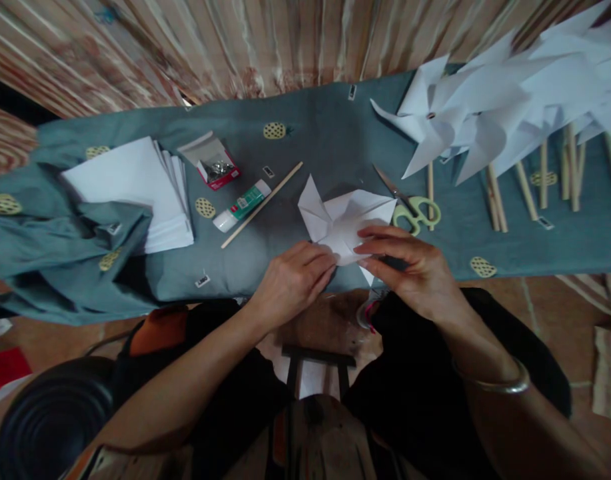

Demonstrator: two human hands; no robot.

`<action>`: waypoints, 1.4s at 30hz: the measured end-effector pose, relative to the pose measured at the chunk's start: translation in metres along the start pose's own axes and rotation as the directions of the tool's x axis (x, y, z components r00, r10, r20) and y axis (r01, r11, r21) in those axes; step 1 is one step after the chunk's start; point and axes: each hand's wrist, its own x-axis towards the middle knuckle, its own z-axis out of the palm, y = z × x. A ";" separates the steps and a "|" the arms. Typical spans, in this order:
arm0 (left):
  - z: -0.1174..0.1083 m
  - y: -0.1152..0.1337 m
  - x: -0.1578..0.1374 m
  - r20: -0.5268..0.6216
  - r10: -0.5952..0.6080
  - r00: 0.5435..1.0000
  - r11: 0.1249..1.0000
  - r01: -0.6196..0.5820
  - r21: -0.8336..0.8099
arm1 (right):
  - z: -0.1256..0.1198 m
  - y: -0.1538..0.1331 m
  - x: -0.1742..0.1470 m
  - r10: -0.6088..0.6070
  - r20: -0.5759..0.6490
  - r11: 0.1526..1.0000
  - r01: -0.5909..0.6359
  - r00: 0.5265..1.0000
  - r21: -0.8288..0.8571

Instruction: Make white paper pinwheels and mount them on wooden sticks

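A white paper pinwheel [352, 213], with its blades partly folded in, lies at the table's near edge between both hands. My left hand [300, 277] pinches its lower left edge with the fingers pressed together. My right hand [408, 263] grips the right side of the paper between thumb and fingers. Scissors with light green handles [416, 215] lie just beyond my right hand. Left of the pinwheel rest a thin wooden stick [262, 205] and a green and white glue tube [242, 205]. A small red box [218, 163] of metal pins stands open behind the tube.
Several finished white pinwheels [510, 100] on wooden sticks are heaped at the right. A stack of white paper sheets [135, 187] lies at the left, partly under the bunched grey-green cloth [70, 247]. A black round stool [55, 420] stands on the floor at lower left.
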 end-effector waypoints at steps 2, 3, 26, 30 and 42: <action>0.000 0.000 -0.001 0.013 0.000 1.000 1.000 0.000 0.002 | 0.004 -0.001 0.004 0.013 -0.018 0.999 -0.012 1.000 0.030; 0.000 0.000 -0.002 0.023 0.000 1.000 1.000 0.000 0.005 | 0.005 -0.001 0.006 0.019 -0.030 0.999 -0.018 0.999 0.034; 0.002 0.001 -0.002 0.050 -0.044 0.998 0.999 0.045 -0.021 | 0.029 -0.006 0.015 -0.040 -0.162 0.943 -0.017 0.986 -0.332; 0.003 0.000 -0.003 0.041 -0.043 0.998 0.998 0.044 -0.037 | 0.029 -0.005 0.015 -0.037 -0.165 0.941 -0.021 0.986 -0.338; 0.005 0.001 -0.002 0.007 -0.030 1.000 0.999 0.030 -0.021 | 0.030 -0.007 0.015 -0.034 -0.162 0.938 -0.025 0.986 -0.347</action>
